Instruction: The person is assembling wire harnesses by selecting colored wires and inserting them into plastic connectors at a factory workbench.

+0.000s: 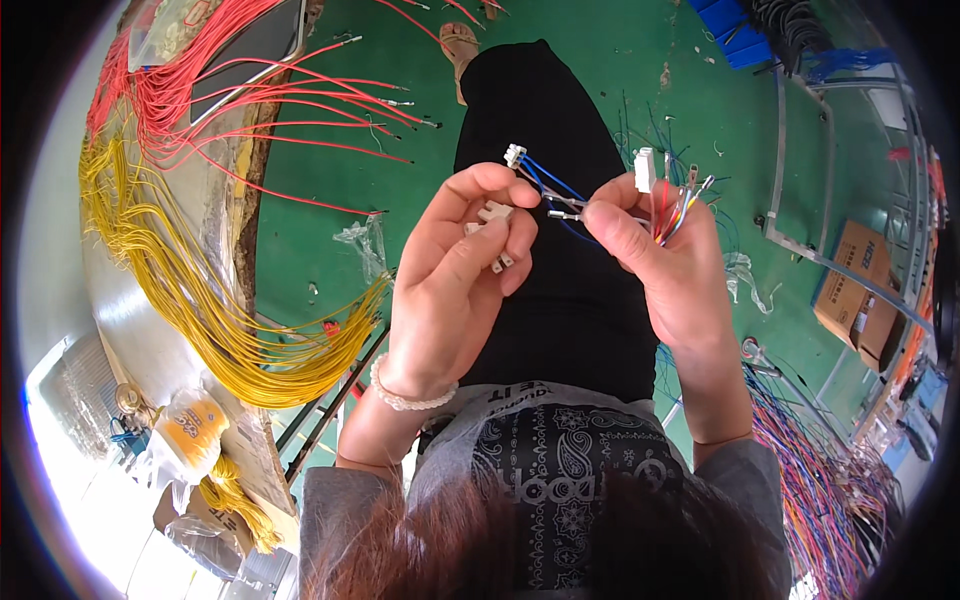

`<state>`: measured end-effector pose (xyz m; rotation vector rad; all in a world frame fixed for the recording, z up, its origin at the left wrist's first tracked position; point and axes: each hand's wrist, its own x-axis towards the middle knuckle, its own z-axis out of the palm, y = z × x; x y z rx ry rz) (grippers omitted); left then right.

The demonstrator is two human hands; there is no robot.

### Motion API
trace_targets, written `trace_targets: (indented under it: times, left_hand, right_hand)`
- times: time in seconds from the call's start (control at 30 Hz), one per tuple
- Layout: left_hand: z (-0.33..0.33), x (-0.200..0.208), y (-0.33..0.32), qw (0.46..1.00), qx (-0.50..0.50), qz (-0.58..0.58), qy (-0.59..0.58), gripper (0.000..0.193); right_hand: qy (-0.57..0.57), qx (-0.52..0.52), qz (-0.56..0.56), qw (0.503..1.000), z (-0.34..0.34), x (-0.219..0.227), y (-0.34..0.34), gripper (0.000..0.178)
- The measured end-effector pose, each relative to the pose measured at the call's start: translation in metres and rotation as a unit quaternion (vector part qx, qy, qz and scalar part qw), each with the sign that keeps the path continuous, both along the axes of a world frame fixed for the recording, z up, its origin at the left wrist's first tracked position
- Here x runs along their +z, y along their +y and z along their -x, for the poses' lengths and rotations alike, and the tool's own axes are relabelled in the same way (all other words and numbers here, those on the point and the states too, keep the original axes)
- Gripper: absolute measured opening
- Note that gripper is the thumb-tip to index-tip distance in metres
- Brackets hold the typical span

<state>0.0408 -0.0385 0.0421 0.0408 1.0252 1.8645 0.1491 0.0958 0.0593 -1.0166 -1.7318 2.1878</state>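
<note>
Above my lap, my left hand [452,250] is closed with its thumb over a few small white plastic connector housings [494,212]. My right hand [650,240] pinches a bunch of thin wires [672,218] between thumb and fingers. Blue wires [555,180] run from that pinch toward the left hand, one ending in a small white connector [515,156] just above the left fingertips. A bare metal terminal [563,215] sticks out beside the right thumb. Another, larger white connector [644,170] and several loose crimped ends [706,184] rise above the right fingers.
On the left, a worktop [125,290] carries red wires [170,100], with ends hanging over its edge, and yellow wires [220,330]. A cardboard box [858,290] and a metal rack [790,240] stand at right. Many coloured wires [820,480] hang at lower right. Blue bins [730,30] lie far right.
</note>
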Motion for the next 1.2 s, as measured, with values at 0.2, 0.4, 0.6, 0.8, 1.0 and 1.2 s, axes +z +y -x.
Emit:
trace_targets:
  times: [0.2, 0.4, 0.6, 0.8, 1.0, 1.2]
  left_hand:
    - [-0.003, 0.002, -0.003, 0.997, -0.019, -0.001, 0.070, 0.017]
    - [0.001, -0.009, -0.007, 0.998, -0.032, 0.014, 0.060, 0.018]
    - [-0.011, 0.004, 0.005, 0.998, 0.019, 0.036, 0.056, 0.019]
    - [-0.012, 0.000, 0.000, 0.987, -0.013, 0.012, 0.159, 0.018]
    - [-0.015, -0.002, 0.001, 0.975, -0.008, 0.026, 0.221, 0.020]
    - [-0.014, -0.006, 0.001, 0.949, 0.016, 0.001, 0.316, 0.015]
  right_hand:
    - [0.004, -0.003, 0.015, 1.000, -0.003, -0.001, 0.000, 0.018]
    - [0.026, -0.019, 0.022, 0.999, -0.004, -0.001, -0.003, 0.017]
    - [0.027, -0.044, -0.043, 0.998, -0.001, -0.006, -0.013, 0.019]
    - [0.030, -0.069, -0.069, 0.995, 0.001, -0.004, -0.015, 0.020]
    - [0.060, -0.096, -0.069, 0.991, 0.003, -0.001, -0.019, 0.018]
    - [0.050, -0.098, -0.062, 0.992, 0.002, 0.001, -0.019, 0.023]
